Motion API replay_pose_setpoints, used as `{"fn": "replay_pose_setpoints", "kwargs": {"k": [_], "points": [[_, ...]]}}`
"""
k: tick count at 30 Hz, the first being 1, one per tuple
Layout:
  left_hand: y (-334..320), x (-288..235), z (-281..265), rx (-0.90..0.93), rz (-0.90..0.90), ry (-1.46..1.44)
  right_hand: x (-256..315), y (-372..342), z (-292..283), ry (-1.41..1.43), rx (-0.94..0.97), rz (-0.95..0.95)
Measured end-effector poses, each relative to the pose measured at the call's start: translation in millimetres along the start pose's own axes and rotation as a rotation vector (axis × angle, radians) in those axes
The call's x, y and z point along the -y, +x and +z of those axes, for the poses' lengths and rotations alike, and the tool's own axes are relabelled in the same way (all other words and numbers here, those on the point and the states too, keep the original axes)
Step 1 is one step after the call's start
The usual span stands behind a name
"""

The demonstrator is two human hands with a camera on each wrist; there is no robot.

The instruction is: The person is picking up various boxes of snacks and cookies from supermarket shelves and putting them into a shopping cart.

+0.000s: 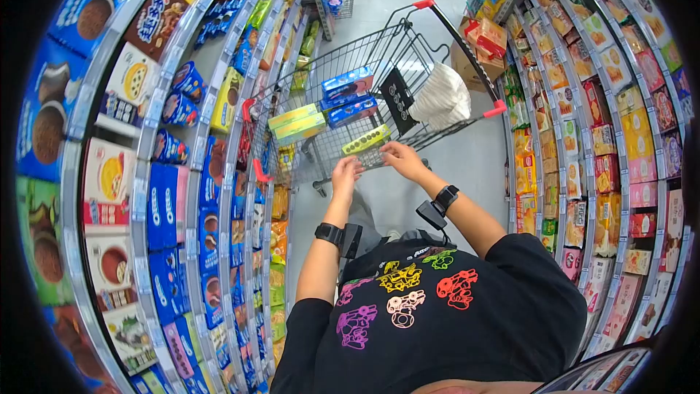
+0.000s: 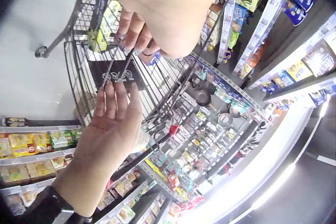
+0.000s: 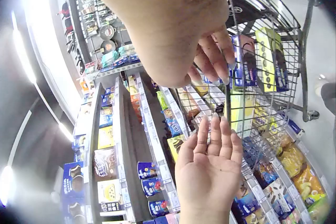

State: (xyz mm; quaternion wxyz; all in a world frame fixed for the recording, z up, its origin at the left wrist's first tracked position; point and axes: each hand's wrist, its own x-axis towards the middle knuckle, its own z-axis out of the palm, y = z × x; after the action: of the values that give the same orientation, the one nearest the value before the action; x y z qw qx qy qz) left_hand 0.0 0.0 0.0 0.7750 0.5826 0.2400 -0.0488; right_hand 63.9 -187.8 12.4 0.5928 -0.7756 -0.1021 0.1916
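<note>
Where fingers partly hide the near edge of the cart (image 1: 464, 51), the left hand (image 1: 347, 173) and right hand (image 1: 405, 163) lie loosely extended, seemingly gripping nothing; floor (image 1: 459, 157) shows alongside.

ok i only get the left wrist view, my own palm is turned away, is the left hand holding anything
Observer: No. In the right wrist view, the left hand shows a bare palm, its fingers nearly straight.
Operator: right, and what sits at the end i cant see
Observer: In the head view, yellow-green boxes lie at the end of the shopping cart farthest from its handle.
</note>
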Motion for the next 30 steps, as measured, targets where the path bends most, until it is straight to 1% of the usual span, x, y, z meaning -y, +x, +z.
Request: {"fn": "replay_pose_setpoints", "kwargs": {"k": [1, 2, 3, 4, 5, 6, 7, 8, 9, 10, 11, 12, 13, 14, 15, 17, 18, 20, 21, 22, 24, 25, 26, 27, 29, 30], "points": [[3, -5, -3, 0.010, 0.035, -0.018, 14, -2, 1, 0.010, 0.013, 0.013], [7, -12, -5, 0.011, 0.034, -0.031, 23, 1, 2, 0.017, 0.025, 0.022], [69, -13, 2, 0.019, -0.003, -0.106, 16, 58, -14, -0.010, 0.000, 0.064], [68, -2, -1, 0.006, -0.057, -0.143, 5, 56, -14, 0.006, -0.015, 0.117], [115, -42, -21, -0.003, 0.000, -0.144, 22, 114, -4, 0.048, -0.041, 0.056], [131, -39, -34, -0.046, -0.075, -0.144, 6, 131, -1, -0.010, -0.074, 0.146], [140, -33, -37, -0.079, -0.158, -0.199, -6, 139, -6, 0.087, -0.061, 0.240], [175, -60, -50, -0.106, -0.175, -0.230, 2, 183, -12, 0.082, -0.026, 0.231], [186, -57, -61, -0.139, -0.255, -0.264, -5, 192, -16, 0.076, 0.010, 0.285], [204, -54, -72, -0.117, -0.290, -0.283, -20, 210, -23, 0.019, 0.005, 0.319], [234, -65, -83, -0.176, -0.281, -0.324, -26, 245, -33, -0.037, -0.005, 0.326], [248, -59, -93, -0.245, -0.302, -0.367, -23, 259, -39, -0.102, -0.005, 0.411], [262, -58, -97, -0.310, -0.317, -0.416, -24, 271, -46, -0.004, -0.052, 0.499], [282, -64, -95, -0.367, -0.296, -0.441, -17, 297, -56, 0.052, -0.098, 0.551], [287, -62, -98, -0.402, -0.312, -0.433, -27, 308, -56, 0.121, -0.133, 0.627], [308, -60, -93, -0.455, -0.331, -0.427, -42, 336, -65, 0.147, -0.171, 0.668], [313, -52, -95, -0.448, -0.336, -0.391, -50, 343, -61, 0.169, -0.184, 0.697], [325, -37, -86, -0.415, -0.355, -0.275, -63, 361, -60, 0.076, -0.213, 0.768], [327, -38, -84, -0.407, -0.361, -0.215, -67, 371, -54, 0.033, -0.215, 0.803], [329, -38, -82, -0.378, -0.360, -0.176, -71, 381, -54, -0.019, -0.148, 0.833], [341, -41, -72, -0.313, -0.305, -0.075, -71, 398, -51, -0.006, -0.184, 0.815], [347, -44, -73, -0.282, -0.274, -0.013, -69, 406, -45, 0.012, -0.202, 0.803], [353, -46, -73, -0.208, -0.282, -0.019, -66, 413, -44, 0.070, -0.159, 0.823], [357, -58, -65, -0.200, -0.280, 0.014, -61, 420, -43, 0.126, -0.183, 0.784], [381, -16, -70, -0.210, -0.154, 0.124, -56, 425, -35, 0.241, -0.235, 0.700], [385, -15, -69, -0.183, -0.131, 0.153, -68, 427, -36, 0.367, -0.243, 0.695]]}}
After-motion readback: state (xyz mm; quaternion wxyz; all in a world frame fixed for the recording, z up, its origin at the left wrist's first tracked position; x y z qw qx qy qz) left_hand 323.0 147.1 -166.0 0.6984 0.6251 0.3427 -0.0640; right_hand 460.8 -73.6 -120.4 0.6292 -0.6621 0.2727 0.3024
